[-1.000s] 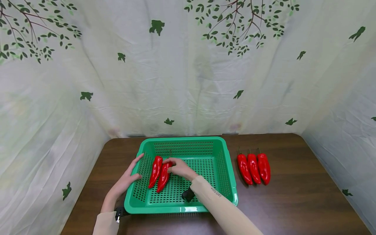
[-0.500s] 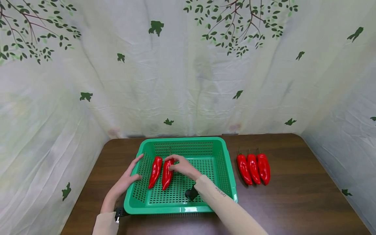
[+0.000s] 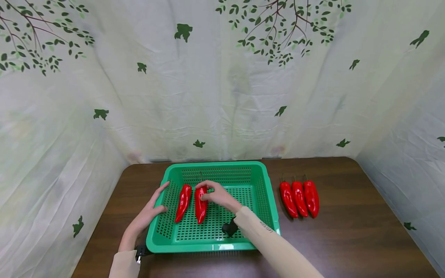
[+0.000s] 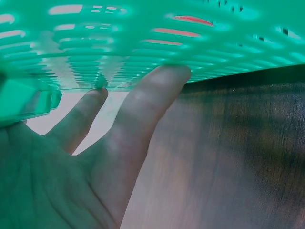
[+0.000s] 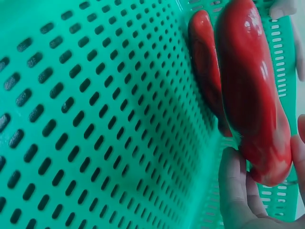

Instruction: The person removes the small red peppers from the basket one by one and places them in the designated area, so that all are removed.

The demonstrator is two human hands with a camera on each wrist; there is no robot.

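Note:
My right hand [image 3: 219,194] pinches a glossy red pepper [image 3: 201,210] near its stem end, thumb on one side and fingers on the other. The right wrist view shows this pepper [image 5: 250,81] raised over the basket floor. A second red pepper [image 3: 183,202] lies to its left inside the green plastic basket [image 3: 215,165]. At the basket's left side is my left hand [image 3: 150,211], its thumb and fingers spread. In the left wrist view, the thumb [image 4: 152,90] stretches straight against the slotted wall [image 4: 128,57] from outside.
Three more red peppers [image 3: 299,199] lie side by side on the brown wooden table [image 3: 354,227], right of the basket. Behind stands a pale curtain [image 3: 222,96] with printed leaves. A black wrist camera [image 3: 230,227] hangs beneath the right wrist, over the basket.
My right hand has moved to the right with its pepper, turning it more upright in the head view and widening the gap to the second pepper. The left hand stays put.

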